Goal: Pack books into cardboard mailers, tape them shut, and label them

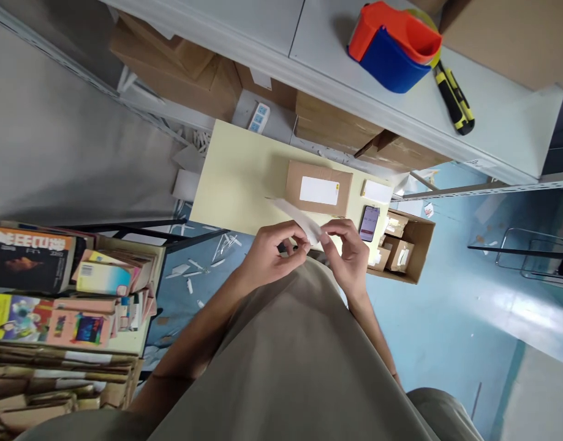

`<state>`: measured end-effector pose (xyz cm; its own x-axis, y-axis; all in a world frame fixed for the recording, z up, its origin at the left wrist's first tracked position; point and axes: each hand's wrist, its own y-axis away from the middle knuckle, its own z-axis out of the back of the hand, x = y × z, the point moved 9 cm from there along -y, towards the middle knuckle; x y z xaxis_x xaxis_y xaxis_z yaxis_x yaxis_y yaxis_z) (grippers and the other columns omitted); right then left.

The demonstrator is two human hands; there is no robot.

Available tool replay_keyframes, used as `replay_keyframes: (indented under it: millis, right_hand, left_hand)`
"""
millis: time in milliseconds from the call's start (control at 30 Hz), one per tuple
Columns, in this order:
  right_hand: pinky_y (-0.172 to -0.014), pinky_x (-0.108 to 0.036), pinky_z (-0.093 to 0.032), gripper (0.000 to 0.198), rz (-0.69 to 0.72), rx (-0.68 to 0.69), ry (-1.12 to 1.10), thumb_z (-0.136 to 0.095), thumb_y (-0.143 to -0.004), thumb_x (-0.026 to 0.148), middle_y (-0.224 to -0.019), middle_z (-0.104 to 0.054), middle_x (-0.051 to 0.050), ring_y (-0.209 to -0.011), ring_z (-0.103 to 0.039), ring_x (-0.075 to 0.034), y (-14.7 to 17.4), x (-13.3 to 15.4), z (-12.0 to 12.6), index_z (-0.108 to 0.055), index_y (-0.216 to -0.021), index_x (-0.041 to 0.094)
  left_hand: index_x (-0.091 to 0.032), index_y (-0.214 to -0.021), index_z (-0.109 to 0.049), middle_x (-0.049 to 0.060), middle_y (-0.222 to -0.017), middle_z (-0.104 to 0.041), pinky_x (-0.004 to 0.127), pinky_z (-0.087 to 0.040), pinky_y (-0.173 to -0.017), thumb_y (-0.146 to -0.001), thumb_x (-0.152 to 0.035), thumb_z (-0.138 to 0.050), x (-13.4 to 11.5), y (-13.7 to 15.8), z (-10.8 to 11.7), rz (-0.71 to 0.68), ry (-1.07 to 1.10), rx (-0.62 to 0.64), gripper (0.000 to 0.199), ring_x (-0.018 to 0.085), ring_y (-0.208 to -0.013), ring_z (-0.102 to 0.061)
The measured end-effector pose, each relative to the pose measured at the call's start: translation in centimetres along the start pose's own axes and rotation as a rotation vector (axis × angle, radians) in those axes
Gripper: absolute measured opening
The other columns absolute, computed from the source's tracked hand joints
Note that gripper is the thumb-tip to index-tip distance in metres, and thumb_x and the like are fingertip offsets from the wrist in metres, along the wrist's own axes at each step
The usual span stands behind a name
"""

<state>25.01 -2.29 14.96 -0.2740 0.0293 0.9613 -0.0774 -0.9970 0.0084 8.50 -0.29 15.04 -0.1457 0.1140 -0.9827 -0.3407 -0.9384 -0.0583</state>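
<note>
A thin white paper strip, possibly a label, is pinched between my two hands, just above the near edge of the pale yellow table. My left hand closes thumb and fingers on its lower side. At its right end, the fingertips of my right hand also pinch it. Just beyond my hands, a closed cardboard box lies on the table with a white label on top. Right of that box are a phone with its screen lit and a small white box.
Over the table runs a grey shelf bearing a red and blue tape dispenser and a yellow-black utility knife. An open carton of small boxes stands at the right. Stacked books are at left. Paper scraps litter the blue floor.
</note>
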Motion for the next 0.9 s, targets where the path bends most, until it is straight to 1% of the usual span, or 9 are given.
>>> replay_keyframes:
  millis: [67, 133, 333, 433, 533, 600, 700, 800, 900]
  right_hand:
    - [-0.091, -0.044, -0.059, 0.004, 0.04, 0.067, 0.032, -0.074, -0.101, 0.032, -0.099, -0.072, -0.004, -0.099, -0.07, -0.024, 0.1, 0.4, 1.0, -0.077, -0.101, 0.029]
    - [-0.089, -0.044, -0.059, 0.002, 0.06, 0.096, 0.074, -0.076, -0.098, 0.029, -0.096, -0.073, -0.004, -0.095, -0.069, -0.024, 0.0, 0.5, 2.3, -0.077, -0.099, 0.029]
    - [-0.085, -0.041, -0.056, 0.006, 0.12, 0.075, 0.104, -0.073, -0.097, 0.025, -0.091, -0.073, -0.003, -0.091, -0.068, -0.023, -1.0, 0.1, 7.3, -0.076, -0.093, 0.027]
    - [-0.085, -0.041, -0.056, 0.008, 0.085, 0.09, 0.095, -0.071, -0.097, 0.027, -0.089, -0.072, -0.002, -0.089, -0.068, -0.023, -1.4, -1.1, 9.4, -0.075, -0.089, 0.027]
    - [-0.086, -0.041, -0.055, 0.011, 0.028, 0.117, 0.047, -0.07, -0.097, 0.028, -0.088, -0.072, -0.002, -0.089, -0.067, -0.023, -1.6, -2.8, 10.9, -0.073, -0.087, 0.027]
    - [-0.086, -0.04, -0.054, 0.012, -0.023, 0.141, -0.006, -0.069, -0.097, 0.029, -0.088, -0.071, -0.002, -0.088, -0.066, -0.022, -1.7, -4.1, 11.4, -0.071, -0.085, 0.027]
    - [-0.085, -0.037, -0.053, 0.014, -0.124, 0.195, -0.1, -0.069, -0.097, 0.032, -0.086, -0.07, -0.001, -0.086, -0.065, -0.02, -1.7, -6.3, 11.4, -0.07, -0.084, 0.026]
    - [-0.084, -0.035, -0.053, 0.015, -0.197, 0.239, -0.201, -0.071, -0.097, 0.033, -0.086, -0.07, 0.0, -0.085, -0.064, -0.019, -1.7, -7.7, 11.0, -0.071, -0.085, 0.025]
    - [-0.085, -0.034, -0.052, 0.014, -0.229, 0.24, -0.25, -0.073, -0.097, 0.033, -0.087, -0.07, 0.0, -0.086, -0.063, -0.019, -1.8, -8.2, 10.8, -0.073, -0.086, 0.025]
  left_hand:
    - [-0.021, -0.088, -0.069, -0.001, -0.081, -0.074, 0.021, -0.053, -0.062, -0.094, -0.014, -0.066, -0.4, -0.6, -1.2, -0.023, -0.044, 0.015, 0.009, 0.011, -0.066, -0.064]
    - [-0.021, -0.089, -0.069, -0.002, -0.082, -0.074, 0.021, -0.053, -0.062, -0.091, -0.012, -0.066, -1.0, -1.1, -2.5, -0.044, -0.077, 0.019, 0.01, 0.01, -0.066, -0.064]
    - [-0.021, -0.089, -0.069, -0.001, -0.085, -0.075, 0.021, -0.054, -0.063, -0.091, -0.012, -0.064, -2.5, -2.8, -7.1, -0.008, -0.124, 0.02, 0.011, 0.011, -0.068, -0.065]
    - [-0.022, -0.09, -0.071, 0.001, -0.088, -0.077, 0.022, -0.055, -0.064, -0.092, -0.015, -0.066, -2.5, -3.6, -9.4, 0.046, -0.116, 0.028, 0.008, 0.013, -0.072, -0.067]
    - [-0.022, -0.089, -0.071, 0.002, -0.086, -0.076, 0.022, -0.055, -0.064, -0.092, -0.019, -0.067, -1.9, -3.8, -10.9, 0.119, -0.125, -0.008, 0.006, 0.014, -0.074, -0.069]
    - [-0.022, -0.088, -0.071, 0.002, -0.085, -0.076, 0.023, -0.054, -0.064, -0.092, -0.02, -0.068, -1.1, -3.4, -11.3, 0.185, -0.142, -0.058, 0.005, 0.014, -0.075, -0.069]
    - [-0.022, -0.086, -0.07, 0.002, -0.086, -0.076, 0.023, -0.053, -0.064, -0.091, -0.022, -0.067, 0.4, -2.1, -11.0, 0.279, -0.169, -0.144, 0.006, 0.015, -0.077, -0.07]
    - [-0.022, -0.085, -0.07, 0.002, -0.084, -0.076, 0.024, -0.052, -0.066, -0.09, -0.024, -0.066, 2.0, -0.8, -9.9, 0.352, -0.191, -0.203, 0.006, 0.015, -0.077, -0.07]
    - [-0.022, -0.085, -0.071, 0.002, -0.084, -0.076, 0.025, -0.053, -0.068, -0.088, -0.028, -0.067, 3.7, 0.1, -8.0, 0.414, -0.202, -0.239, 0.008, 0.017, -0.079, -0.07]
